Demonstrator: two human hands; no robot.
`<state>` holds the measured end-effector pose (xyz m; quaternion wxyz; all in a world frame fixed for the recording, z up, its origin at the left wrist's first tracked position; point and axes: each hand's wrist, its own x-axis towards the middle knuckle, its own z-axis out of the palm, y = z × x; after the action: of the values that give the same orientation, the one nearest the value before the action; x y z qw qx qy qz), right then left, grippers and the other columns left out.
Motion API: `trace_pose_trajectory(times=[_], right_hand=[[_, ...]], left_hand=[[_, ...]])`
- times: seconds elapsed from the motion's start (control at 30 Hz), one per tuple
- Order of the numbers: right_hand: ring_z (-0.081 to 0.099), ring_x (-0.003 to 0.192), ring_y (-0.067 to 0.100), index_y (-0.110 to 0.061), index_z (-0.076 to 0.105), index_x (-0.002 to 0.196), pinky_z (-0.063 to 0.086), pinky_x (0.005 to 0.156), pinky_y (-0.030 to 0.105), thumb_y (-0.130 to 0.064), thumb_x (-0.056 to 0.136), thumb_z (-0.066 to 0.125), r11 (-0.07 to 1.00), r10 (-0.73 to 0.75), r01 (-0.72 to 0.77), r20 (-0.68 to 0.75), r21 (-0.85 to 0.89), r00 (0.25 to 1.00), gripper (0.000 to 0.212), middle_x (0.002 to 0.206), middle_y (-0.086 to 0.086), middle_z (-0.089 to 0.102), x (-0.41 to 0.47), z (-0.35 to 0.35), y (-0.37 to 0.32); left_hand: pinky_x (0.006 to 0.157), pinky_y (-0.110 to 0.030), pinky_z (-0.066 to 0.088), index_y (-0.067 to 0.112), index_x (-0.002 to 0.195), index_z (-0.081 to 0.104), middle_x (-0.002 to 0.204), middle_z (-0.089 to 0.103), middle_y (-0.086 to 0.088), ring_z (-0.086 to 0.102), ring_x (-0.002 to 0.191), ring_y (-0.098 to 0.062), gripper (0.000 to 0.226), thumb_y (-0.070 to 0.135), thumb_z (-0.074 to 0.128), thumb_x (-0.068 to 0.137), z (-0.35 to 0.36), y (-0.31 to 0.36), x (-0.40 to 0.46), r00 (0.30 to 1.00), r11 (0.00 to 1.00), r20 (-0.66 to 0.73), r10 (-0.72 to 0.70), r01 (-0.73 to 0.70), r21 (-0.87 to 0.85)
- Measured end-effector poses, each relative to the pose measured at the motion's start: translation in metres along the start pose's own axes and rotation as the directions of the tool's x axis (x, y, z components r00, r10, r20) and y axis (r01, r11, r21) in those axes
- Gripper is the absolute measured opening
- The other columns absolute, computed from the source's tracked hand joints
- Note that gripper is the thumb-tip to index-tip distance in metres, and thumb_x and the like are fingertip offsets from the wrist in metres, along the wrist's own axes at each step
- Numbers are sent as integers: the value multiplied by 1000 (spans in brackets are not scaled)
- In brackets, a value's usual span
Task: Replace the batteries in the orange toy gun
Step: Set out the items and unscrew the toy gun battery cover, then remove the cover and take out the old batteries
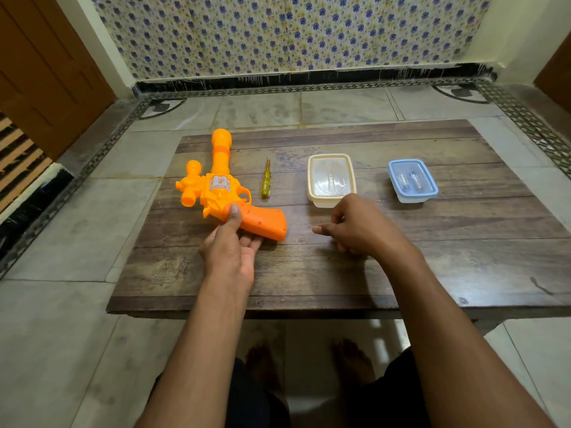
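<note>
The orange toy gun (216, 186) lies on the left part of the wooden table (340, 273), barrel pointing away from me. My left hand (230, 245) holds its grip, thumb on top and fingers underneath. My right hand (355, 228) hovers over the table's middle with loosely curled fingers and holds nothing. A small yellow-handled screwdriver (266, 180) lies just right of the gun. A blue-lidded clear box (412, 180) at the right holds what look like batteries.
A cream-lidded clear box (331, 180) stands between the screwdriver and the blue box, just beyond my right hand. The low table stands on a tiled floor. A patterned wall is behind it and a wooden door (46, 72) at the left.
</note>
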<state>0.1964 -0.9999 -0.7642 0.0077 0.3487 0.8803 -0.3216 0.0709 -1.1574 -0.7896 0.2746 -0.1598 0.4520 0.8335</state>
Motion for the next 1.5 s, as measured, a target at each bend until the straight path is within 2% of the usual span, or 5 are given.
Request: trace_pose_trajectory(times=[0.23,0.47,0.8,1.13,1.5], right_hand=[[57,65,8,-16,73,87,50,62,29,-34,79,85,899,-416,437,-290,11,862,23,72,-6,62,-4,18,-22],[64,115,35,-5,72,117,58,91,47,-8,76,73,729,-682,626,-222,-275,697,40,126,12,69,-6,58,-48],[70,110,38,-1,71,121,62,82,46,-6,76,76,751,-624,498,-220,-434,750,46,121,20,73,-9,72,-67],[62,48,29,-13,71,84,43,42,29,-15,75,81,746,-636,456,-318,-485,703,14,66,5,68,-16,77,-75],[73,84,15,-10,79,112,60,88,34,2,90,69,922,-262,368,-511,118,819,27,99,9,80,-22,34,-49]], left_hand=[[71,-48,57,10,127,59,122,68,-18,68,98,-27,32,7,65,96,-5,3,8,1000,999,-7,-12,11,-47],[54,-35,62,4,132,60,111,72,-22,76,81,-28,41,25,65,97,-7,5,9,999,999,0,-32,32,16],[53,-35,60,6,90,69,86,76,-20,76,67,-26,10,13,76,89,-7,11,12,998,987,-29,57,-52,149],[43,-26,53,6,78,66,55,66,-3,65,43,-14,18,13,81,85,-4,12,7,990,981,-98,99,-81,177],[51,-41,61,8,98,64,98,74,-20,77,66,-23,14,13,75,91,-5,14,11,999,995,-32,37,-33,98]])
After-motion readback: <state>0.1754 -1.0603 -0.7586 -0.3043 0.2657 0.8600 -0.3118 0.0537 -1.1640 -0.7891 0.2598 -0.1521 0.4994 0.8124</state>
